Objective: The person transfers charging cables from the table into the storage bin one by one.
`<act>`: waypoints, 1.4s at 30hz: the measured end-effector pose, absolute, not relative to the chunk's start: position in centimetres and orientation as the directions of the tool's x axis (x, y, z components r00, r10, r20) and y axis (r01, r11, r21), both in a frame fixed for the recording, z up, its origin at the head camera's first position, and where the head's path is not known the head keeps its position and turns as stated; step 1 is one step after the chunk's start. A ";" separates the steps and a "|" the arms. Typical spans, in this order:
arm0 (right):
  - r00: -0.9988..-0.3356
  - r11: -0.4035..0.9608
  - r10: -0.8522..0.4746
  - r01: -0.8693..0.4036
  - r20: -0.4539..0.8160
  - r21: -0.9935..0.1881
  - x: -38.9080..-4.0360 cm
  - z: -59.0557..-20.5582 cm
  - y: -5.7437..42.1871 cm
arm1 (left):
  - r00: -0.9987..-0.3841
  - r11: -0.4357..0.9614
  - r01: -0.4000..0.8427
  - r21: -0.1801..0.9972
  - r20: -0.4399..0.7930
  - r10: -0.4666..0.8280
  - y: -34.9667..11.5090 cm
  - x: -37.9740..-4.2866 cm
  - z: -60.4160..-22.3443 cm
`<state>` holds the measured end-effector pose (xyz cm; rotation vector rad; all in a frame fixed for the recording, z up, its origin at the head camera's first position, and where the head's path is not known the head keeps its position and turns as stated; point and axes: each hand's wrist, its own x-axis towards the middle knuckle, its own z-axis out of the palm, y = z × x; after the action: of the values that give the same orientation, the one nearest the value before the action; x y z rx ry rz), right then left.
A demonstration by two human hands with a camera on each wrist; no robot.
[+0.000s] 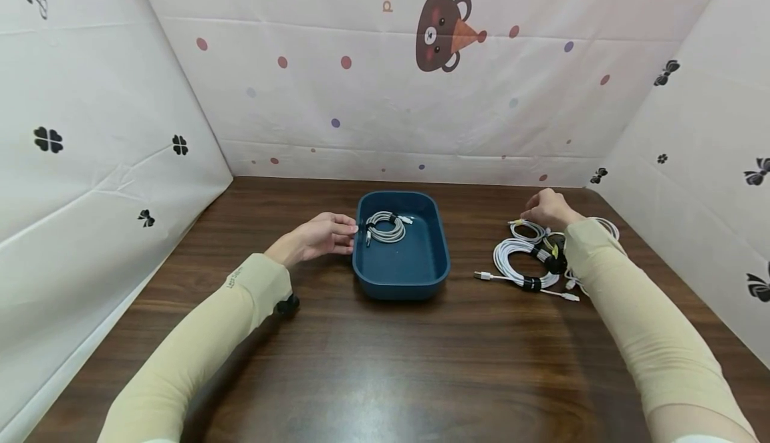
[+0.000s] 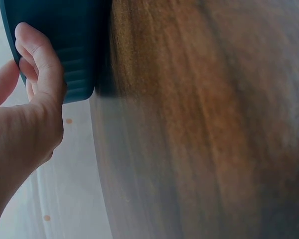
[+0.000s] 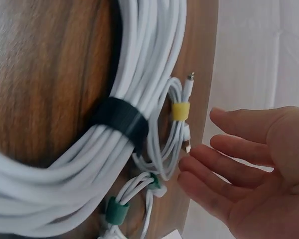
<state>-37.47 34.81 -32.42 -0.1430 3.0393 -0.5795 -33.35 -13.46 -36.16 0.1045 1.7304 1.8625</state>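
A blue plastic bin stands on the table, with a coiled light-grey cable tied in black inside it. My left hand touches the bin's left side near the rim, its fingers resting against the outer wall. My right hand is at the back of a group of coiled cables, fingers loosely bent. In the right wrist view those fingers hold nothing and lie beside a small white cable bundled with a yellow tie. Closest to that camera is a thick white cable coil with black straps.
Another cable with green ties lies among the bundles, and a further white coil is partly hidden by the right forearm. White printed sheets wall the dark wooden table at the back and both sides.
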 end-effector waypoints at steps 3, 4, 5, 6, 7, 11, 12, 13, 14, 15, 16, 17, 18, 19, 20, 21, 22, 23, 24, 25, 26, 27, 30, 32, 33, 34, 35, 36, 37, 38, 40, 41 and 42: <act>-0.995 0.930 -0.100 -0.083 -0.029 -0.358 -37.3 -32.6 35.2 | -0.823 0.018 -0.361 0.932 -0.328 0.464 -13.5 -33.3 -36.1; -0.994 0.933 -0.104 -0.088 -0.027 -0.350 -37.3 -32.7 35.3 | -0.823 0.018 -0.362 0.932 -0.328 0.464 -13.5 -33.3 -36.1; -0.994 0.935 -0.106 -0.091 -0.027 -0.343 -37.2 -32.8 35.4 | -0.823 0.018 -0.362 0.932 -0.329 0.464 -13.5 -33.3 -36.1; -0.994 0.937 -0.108 -0.091 -0.033 -0.336 -37.2 -32.8 35.4 | -0.823 0.018 -0.362 0.932 -0.329 0.463 -13.5 -33.3 -36.1; -0.993 0.940 -0.111 -0.092 -0.039 -0.329 -37.2 -32.9 35.5 | -0.822 0.018 -0.363 0.932 -0.329 0.464 -13.5 -33.3 -36.1; -0.991 0.946 -0.120 -0.095 -0.062 -0.309 -37.3 -33.2 35.6 | -0.822 0.018 -0.364 0.931 -0.330 0.465 -13.4 -33.4 -36.2; -0.990 0.947 -0.123 -0.098 -0.063 -0.305 -37.3 -33.3 35.6 | -0.821 0.016 -0.366 0.931 -0.331 0.465 -13.4 -33.4 -36.2; -0.990 0.947 -0.128 -0.102 -0.066 -0.303 -37.3 -33.4 35.6 | -0.820 0.016 -0.366 0.930 -0.331 0.466 -13.4 -33.4 -36.2; -0.989 0.948 -0.131 -0.105 -0.069 -0.300 -37.4 -33.4 35.7 | -0.820 0.015 -0.366 0.930 -0.330 0.467 -13.4 -33.4 -36.2; -0.989 0.948 -0.134 -0.107 -0.069 -0.299 -37.4 -33.5 35.7 | -0.820 0.014 -0.366 0.930 -0.330 0.469 -13.4 -33.4 -36.3; -0.988 0.948 -0.137 -0.110 -0.072 -0.299 -37.4 -33.5 35.7 | -0.819 0.013 -0.366 0.930 -0.329 0.470 -13.4 -33.4 -36.3; -0.988 0.948 -0.139 -0.111 -0.074 -0.298 -37.4 -33.6 35.7 | -0.819 0.013 -0.366 0.931 -0.328 0.471 -13.4 -33.4 -36.3; -0.988 0.950 -0.141 -0.116 -0.067 -0.289 -37.4 -33.7 35.7 | -0.819 0.013 -0.366 0.931 -0.328 0.471 -13.4 -33.4 -36.3; -0.988 0.952 -0.141 -0.116 -0.070 -0.284 -37.5 -33.8 35.7 | -0.819 0.012 -0.365 0.931 -0.328 0.471 -13.4 -33.4 -36.3; -0.988 0.954 -0.142 -0.118 -0.067 -0.277 -37.5 -33.9 35.7 | -0.819 0.013 -0.365 0.931 -0.328 0.471 -13.4 -33.4 -36.3; -0.988 0.955 -0.141 -0.119 -0.065 -0.272 -37.5 -33.9 35.8 | -0.820 0.014 -0.365 0.931 -0.328 0.469 -13.4 -33.4 -36.2; -0.988 0.957 -0.142 -0.120 -0.064 -0.264 -37.5 -34.0 35.8 | -0.821 0.015 -0.364 0.931 -0.328 0.467 -13.4 -33.4 -36.2; -0.988 0.959 -0.141 -0.122 -0.058 -0.255 -37.5 -34.1 35.9 | -0.821 0.016 -0.364 0.931 -0.329 0.466 -13.4 -33.4 -36.2; -0.988 0.961 -0.140 -0.121 -0.060 -0.250 -37.5 -34.2 35.9 | -0.822 0.017 -0.365 0.931 -0.330 0.464 -13.4 -33.4 -36.1; -0.988 0.962 -0.136 -0.116 -0.067 -0.248 -37.5 -34.2 35.9 | -0.822 0.019 -0.365 0.931 -0.332 0.464 -13.4 -33.4 -36.1; -0.988 0.962 -0.135 -0.113 -0.073 -0.248 -37.5 -34.2 35.9 | -0.821 0.019 -0.366 0.931 -0.332 0.463 -13.4 -33.4 -36.1; -0.988 0.960 -0.132 -0.108 -0.077 -0.259 -37.4 -34.3 35.9 | -0.821 0.020 -0.366 0.930 -0.333 0.464 -13.4 -33.3 -36.0; -0.989 0.944 -0.114 -0.078 -0.095 -0.320 -37.5 -34.5 36.1 | -0.820 0.019 -0.368 0.930 -0.334 0.465 -13.4 -33.3 -36.0; -0.990 0.915 -0.096 -0.048 -0.101 -0.402 -37.5 -34.6 36.2 | -0.819 0.018 -0.368 0.930 -0.334 0.467 -13.4 -33.3 -36.0; -0.991 0.894 -0.087 -0.032 -0.104 -0.446 -37.6 -34.7 36.2 | -0.819 0.018 -0.369 0.929 -0.334 0.467 -13.4 -33.3 -36.0; -0.991 0.875 -0.077 -0.013 -0.112 -0.485 -37.6 -34.7 36.3 | -0.818 0.017 -0.369 0.929 -0.334 0.468 -13.4 -33.3 -36.0; -0.991 0.856 -0.069 0.001 -0.117 -0.518 -37.7 -34.7 36.4 | -0.818 0.016 -0.370 0.929 -0.334 0.468 -13.4 -33.3 -36.0; -0.990 0.837 -0.062 0.017 -0.125 -0.547 -37.7 -34.7 36.4 | -0.817 0.015 -0.370 0.929 -0.333 0.470 -13.4 -33.3 -36.0; -0.989 0.820 -0.056 0.031 -0.134 -0.572 -37.7 -34.6 36.4 | -0.817 0.014 -0.370 0.929 -0.333 0.471 -13.4 -33.3 -36.0; -0.989 0.810 -0.054 0.038 -0.139 -0.585 -37.7 -34.6 36.4 | -0.817 0.014 -0.371 0.929 -0.333 0.471 -13.4 -33.3 -36.0; -0.988 0.796 -0.052 0.047 -0.145 -0.603 -37.6 -34.4 36.4 | -0.816 0.013 -0.370 0.929 -0.332 0.474 -13.4 -33.2 -36.0; -0.989 0.791 -0.048 0.050 -0.143 -0.610 -37.6 -34.4 36.4 | -0.816 0.013 -0.370 0.929 -0.332 0.474 -13.4 -33.3 -36.0; -0.989 0.785 -0.045 0.052 -0.141 -0.617 -37.6 -34.3 36.4 | -0.815 0.014 -0.369 0.929 -0.331 0.475 -13.4 -33.3 -36.0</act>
<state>-37.56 36.35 -34.29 0.0058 2.8264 -0.9843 -33.26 -13.44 -35.96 0.1089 1.7113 1.8600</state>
